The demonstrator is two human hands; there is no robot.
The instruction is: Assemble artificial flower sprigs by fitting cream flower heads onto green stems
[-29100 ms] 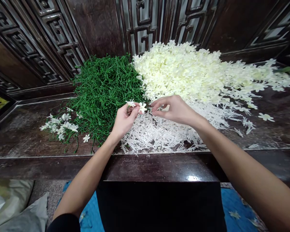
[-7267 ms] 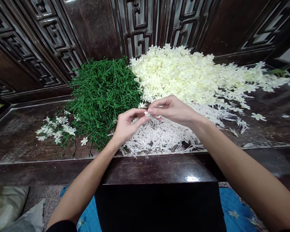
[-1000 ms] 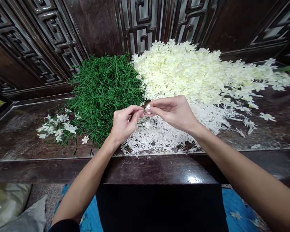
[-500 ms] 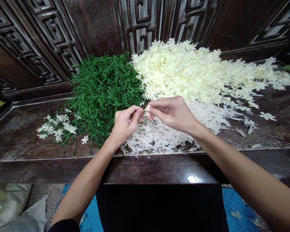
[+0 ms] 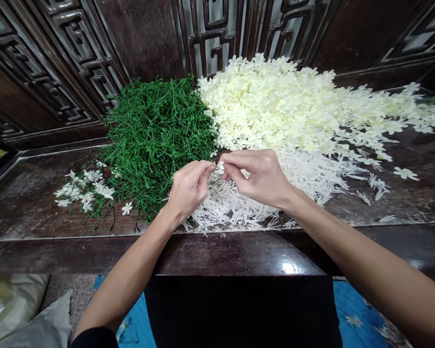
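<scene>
My right hand (image 5: pixel 259 176) pinches a small white artificial flower (image 5: pixel 221 167) between thumb and forefinger. Facing it, my left hand (image 5: pixel 190 186) is closed, its thumb and forefinger pressed around a thin green stem that is mostly hidden by the fingers. The fingertips of both hands nearly meet at the flower. Below and behind them spreads a heap of thin white plastic pieces (image 5: pixel 235 208). A pile of green artificial stems (image 5: pixel 155 130) lies beyond my left hand, and a large heap of cream-white artificial flowers (image 5: pixel 271 106) lies beyond my right.
At the left lies a small cluster of white flowers on green stems (image 5: pixel 85 191), with a single flower (image 5: pixel 126 208) beside it. Another loose flower (image 5: pixel 405 173) sits at the right. The dark wooden bench (image 5: pixel 239 253) backs onto a carved lattice panel (image 5: pixel 141 38). Pale sacks (image 5: pixel 16 299) stand at lower left.
Both hands stay together at the same spot. The right hand has dropped slightly, and the left fingers have curled in more. The flower remains at the right fingertips.
</scene>
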